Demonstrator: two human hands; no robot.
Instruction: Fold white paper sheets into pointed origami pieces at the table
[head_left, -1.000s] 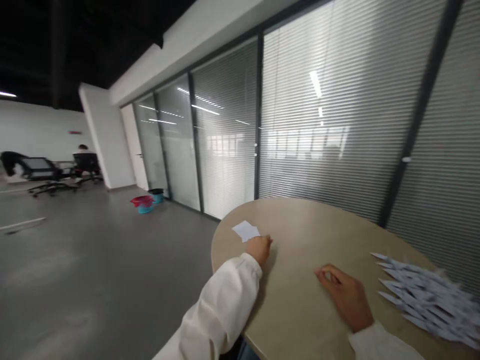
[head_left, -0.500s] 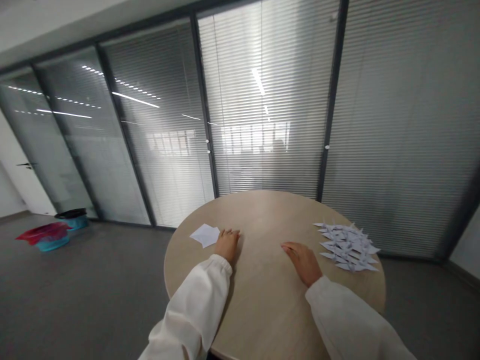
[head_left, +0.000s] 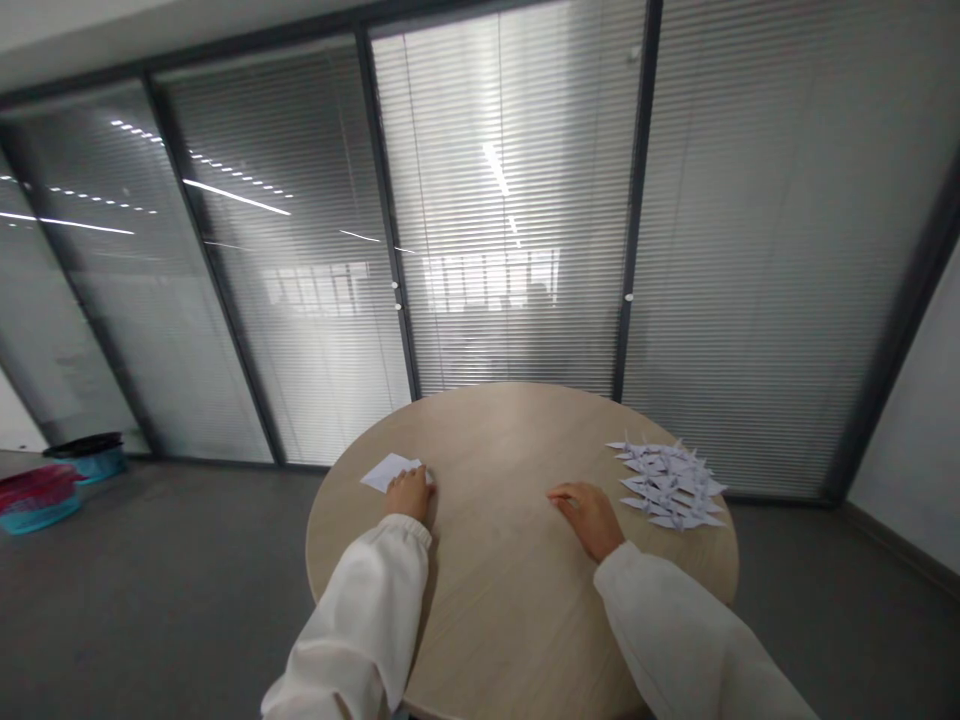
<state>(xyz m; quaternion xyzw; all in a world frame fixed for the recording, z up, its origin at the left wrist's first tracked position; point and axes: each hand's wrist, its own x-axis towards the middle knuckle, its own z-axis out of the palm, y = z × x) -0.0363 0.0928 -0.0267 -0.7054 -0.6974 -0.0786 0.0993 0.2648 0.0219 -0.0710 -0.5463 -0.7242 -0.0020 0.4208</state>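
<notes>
Left hand [head_left: 409, 495] on paper [head_left: 386, 472], right hand [head_left: 589, 518] near cranes [head_left: 667, 485]

The round tabletop [head_left: 510, 440] has a smooth, matt, pale wood finish. The sheet [head_left: 386, 473] and the folded cranes [head_left: 667, 485] on it are thin, matt white paper, and the sleeves [head_left: 360, 620] are soft white cloth.

Two hands [head_left: 409, 495] [head_left: 589, 520], one paper sheet [head_left: 388, 473], one pile of paper cranes [head_left: 666, 483], one table [head_left: 510, 430]
</notes>
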